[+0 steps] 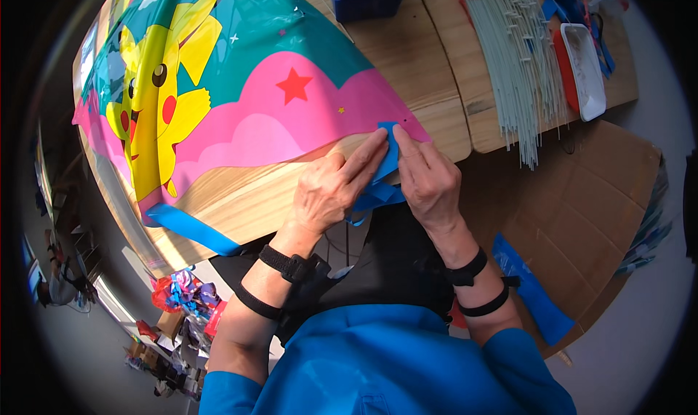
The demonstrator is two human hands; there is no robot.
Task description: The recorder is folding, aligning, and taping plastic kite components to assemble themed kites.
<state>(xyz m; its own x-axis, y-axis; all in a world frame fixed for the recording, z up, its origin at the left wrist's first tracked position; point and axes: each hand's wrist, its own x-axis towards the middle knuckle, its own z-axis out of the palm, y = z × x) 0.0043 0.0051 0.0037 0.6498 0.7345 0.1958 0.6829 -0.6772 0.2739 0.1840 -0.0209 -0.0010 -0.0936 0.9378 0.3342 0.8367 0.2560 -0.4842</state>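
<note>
Pinching a blue strip (387, 157) at the corner of a printed sheet (240, 88), at the near table edge.

The strip is held between both hands: left hand (331, 189) fingers closed narrow on its left side, right hand (429, 178) fingers pressed narrow on its right side; its tail is curled below the hands. The sheet is glossy, teal and pink, printed with a yellow cartoon figure and a red star, and edged with blue tape (190, 228) along the lower border. It is spread on a light wooden table (429, 73). Pale thin rods (516, 58) and a white tray (585, 69) are seen at far right. Brown cardboard (582, 197) is laid on the floor; clutter is seen at lower left.
</note>
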